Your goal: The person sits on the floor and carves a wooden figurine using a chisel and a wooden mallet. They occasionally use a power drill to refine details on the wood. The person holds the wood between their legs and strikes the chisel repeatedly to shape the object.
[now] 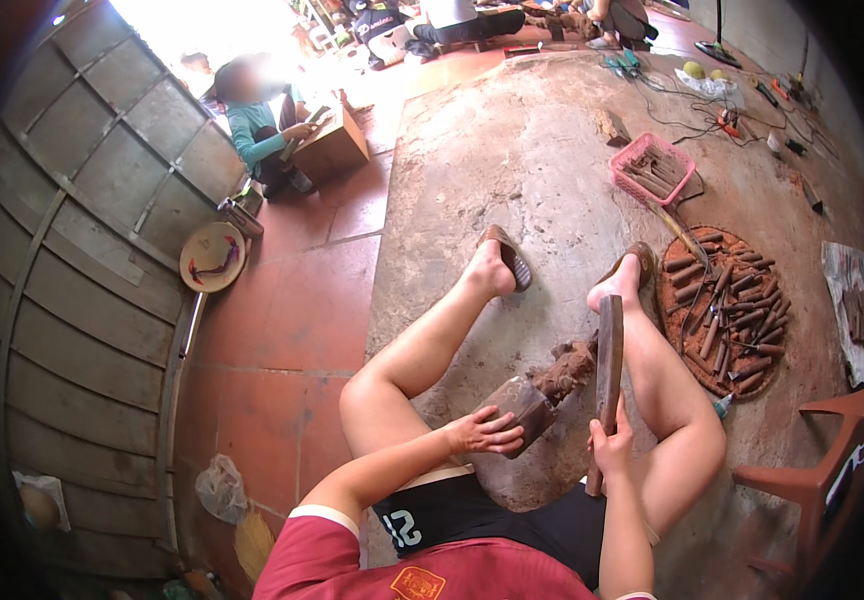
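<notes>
Between my bent legs lies a dark brown wood carving (530, 408), with a smooth block-like base toward me and a rough, knobbly carved end pointing away. My left hand (485, 432) is closed over the near side of its base, steadying it at a tilt. In my right hand (611, 448) is a long, slightly curved wooden mallet (609, 355), held upright by its lower part, just right of the carving and apart from it. To the right, beyond my right leg, a round tray (690, 372) holds reddish sawdust and many carving chisels (727, 310).
A pink basket (624, 187) of tools stands beyond the tray. Cables and power tools (728, 122) lie at the far right. A brown plastic chair (802, 470) is close on my right. A co-worker (257, 120) sits by a wooden box (337, 150) at the far left.
</notes>
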Demonstrator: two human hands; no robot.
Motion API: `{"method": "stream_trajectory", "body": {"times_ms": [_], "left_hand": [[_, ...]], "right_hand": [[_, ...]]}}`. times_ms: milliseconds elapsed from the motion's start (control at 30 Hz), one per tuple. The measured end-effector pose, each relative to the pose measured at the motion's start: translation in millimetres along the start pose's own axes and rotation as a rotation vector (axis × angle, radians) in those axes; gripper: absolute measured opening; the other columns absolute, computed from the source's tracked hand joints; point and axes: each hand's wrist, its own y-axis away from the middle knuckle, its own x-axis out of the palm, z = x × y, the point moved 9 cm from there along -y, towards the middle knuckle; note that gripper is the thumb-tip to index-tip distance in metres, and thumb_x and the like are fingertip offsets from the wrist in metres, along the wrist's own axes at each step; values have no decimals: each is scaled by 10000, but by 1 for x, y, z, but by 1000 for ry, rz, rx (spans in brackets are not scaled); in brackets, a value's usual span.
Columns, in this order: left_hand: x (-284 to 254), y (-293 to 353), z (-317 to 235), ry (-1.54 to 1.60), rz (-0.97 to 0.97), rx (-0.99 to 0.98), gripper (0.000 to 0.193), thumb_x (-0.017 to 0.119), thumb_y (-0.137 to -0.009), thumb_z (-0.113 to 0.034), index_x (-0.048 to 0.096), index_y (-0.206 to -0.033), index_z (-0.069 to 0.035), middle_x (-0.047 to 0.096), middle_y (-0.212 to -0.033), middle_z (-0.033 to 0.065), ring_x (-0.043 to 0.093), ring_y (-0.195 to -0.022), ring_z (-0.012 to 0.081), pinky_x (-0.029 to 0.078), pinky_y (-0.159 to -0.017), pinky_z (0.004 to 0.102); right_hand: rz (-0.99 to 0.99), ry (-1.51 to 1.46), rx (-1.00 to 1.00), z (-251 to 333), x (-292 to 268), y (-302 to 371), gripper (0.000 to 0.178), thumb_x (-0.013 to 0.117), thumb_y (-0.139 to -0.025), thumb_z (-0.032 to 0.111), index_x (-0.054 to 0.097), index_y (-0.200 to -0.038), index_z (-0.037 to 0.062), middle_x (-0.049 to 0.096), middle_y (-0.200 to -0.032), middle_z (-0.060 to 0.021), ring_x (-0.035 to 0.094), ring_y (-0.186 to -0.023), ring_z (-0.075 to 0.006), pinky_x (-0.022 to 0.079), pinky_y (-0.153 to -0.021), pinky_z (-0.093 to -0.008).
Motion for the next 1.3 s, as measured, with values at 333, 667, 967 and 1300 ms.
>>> {"method": "stream_trajectory", "body": {"times_ms": [333,667,967,1300], "left_hand": [[39,30,-3,3,7,8,543,500,-862,-259,359,-1385,-295,336,-1481,-6,377,-1321,250,305,-1023,463],[23,7,72,809,181,-760,595,735,-771,-354,493,-1225,-56,521,-1277,137,481,-1216,278,370,-985,432],[101,-30,106,1413,-407,-1411,312,710,-865,-225,590,-1071,-23,622,-922,40,556,-848,102,466,-766,274],[106,-30,125,959,-417,-1582,285,650,-786,-179,593,-603,33,523,-486,153,461,-446,133,412,-476,350]], "right_hand": [[-2,125,49,-10,10,13,751,603,-837,19,296,-1506,173,585,-681,-33,529,-491,-103,463,-457,-275],[-15,143,42,-26,4,8,759,605,-837,10,285,-1509,162,594,-735,-37,526,-501,-101,464,-470,-273],[24,151,76,-22,8,12,763,600,-844,-15,273,-1511,156,601,-737,-32,532,-486,-101,474,-453,-264],[120,77,39,-7,23,24,778,578,-828,-35,258,-1516,140,576,-712,-19,536,-504,-96,482,-469,-258]]}}
